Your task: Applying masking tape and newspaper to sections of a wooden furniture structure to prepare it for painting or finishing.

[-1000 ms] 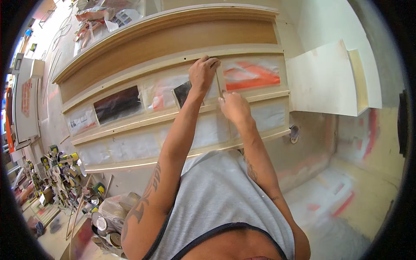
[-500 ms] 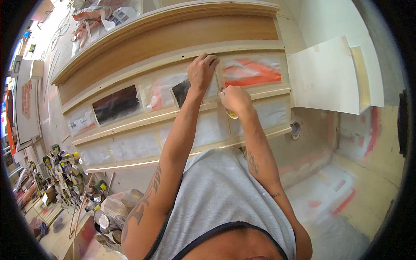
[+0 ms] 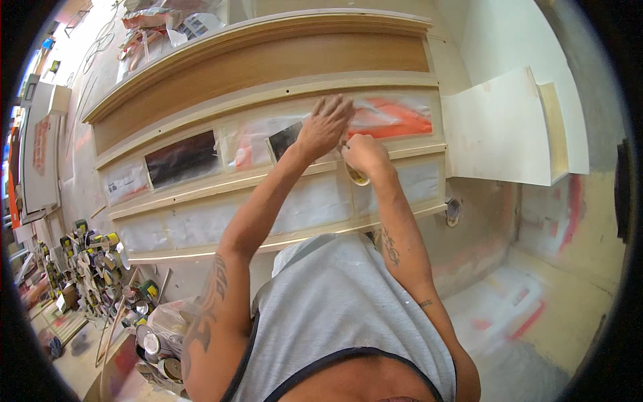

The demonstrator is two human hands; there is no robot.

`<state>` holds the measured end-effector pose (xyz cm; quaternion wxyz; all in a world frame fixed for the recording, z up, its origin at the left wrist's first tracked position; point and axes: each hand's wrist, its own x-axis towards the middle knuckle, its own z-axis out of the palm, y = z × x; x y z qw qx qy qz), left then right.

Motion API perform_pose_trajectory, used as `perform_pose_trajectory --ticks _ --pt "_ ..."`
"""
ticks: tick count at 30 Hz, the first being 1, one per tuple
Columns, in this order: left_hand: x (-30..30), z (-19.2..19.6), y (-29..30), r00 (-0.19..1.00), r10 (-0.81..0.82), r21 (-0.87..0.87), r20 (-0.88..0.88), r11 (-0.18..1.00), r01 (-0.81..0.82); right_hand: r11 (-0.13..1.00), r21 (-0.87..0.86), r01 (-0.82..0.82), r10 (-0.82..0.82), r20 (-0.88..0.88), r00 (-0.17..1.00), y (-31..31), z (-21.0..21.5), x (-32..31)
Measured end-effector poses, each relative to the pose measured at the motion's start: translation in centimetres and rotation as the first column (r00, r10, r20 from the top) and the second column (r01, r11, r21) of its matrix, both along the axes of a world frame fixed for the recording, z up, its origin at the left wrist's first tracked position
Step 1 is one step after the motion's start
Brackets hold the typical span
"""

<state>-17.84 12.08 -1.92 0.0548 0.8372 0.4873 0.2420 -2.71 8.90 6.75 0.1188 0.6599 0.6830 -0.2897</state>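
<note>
A long wooden frame (image 3: 264, 91) lies in front of me, its openings covered with pale sheeting (image 3: 288, 210) and printed plastic. My left hand (image 3: 327, 126) rests with its fingers stretched out over a short crosspiece of the frame, beside the orange-and-white sheeting (image 3: 390, 119). Just below and to the right, my right hand (image 3: 366, 155) is closed round a roll of tape (image 3: 358, 175), of which only the lower part shows. Under the left wrist lies a dark piece of sheeting (image 3: 284, 142), and a larger dark one (image 3: 182, 161) fills an opening further left.
A white box-like panel piece (image 3: 495, 124) stands at the frame's right end. Many cans and bottles (image 3: 87, 268) crowd the floor at the left, with open paint tins (image 3: 157, 345) nearer me. Bags and wrapping (image 3: 151, 20) lie beyond the frame.
My left hand has moved down and slightly right along the crosspiece, its fingers going from pinched to stretched out. The right hand stays nearly in place with the tape roll.
</note>
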Motion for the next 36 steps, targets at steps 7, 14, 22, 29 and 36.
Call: perform_pose_trajectory --ticks 7,14,22,29,36 --pt "-0.4 0.3 -0.4 0.988 0.061 -0.067 -0.142 0.995 -0.071 1.0 -0.016 -0.024 0.024 0.017 1.0 0.0 0.3 -0.3" --pt "-3.1 1.3 -2.6 0.896 -0.3 -0.147 -0.326 0.953 0.266 0.992 0.02 -0.127 0.126 0.032 0.991 -0.4 0.1 -0.4" --pt "-3.1 1.3 -0.1 0.974 -0.166 -0.143 -0.157 0.979 0.144 0.989 0.034 -0.143 0.14 0.08 0.987 -0.1 -1.9 -0.1" --pt "-0.9 1.0 -3.7 0.93 -0.151 -0.166 -0.335 0.981 0.099 0.993 0.016 -0.119 0.118 0.071 0.99 -0.3 -0.3 -0.7" --pt "-3.8 1.5 -4.6 0.942 -0.286 -0.135 -0.175 0.955 0.265 0.987 -0.001 -0.161 0.16 0.082 0.984 -0.6 0.7 -1.7"
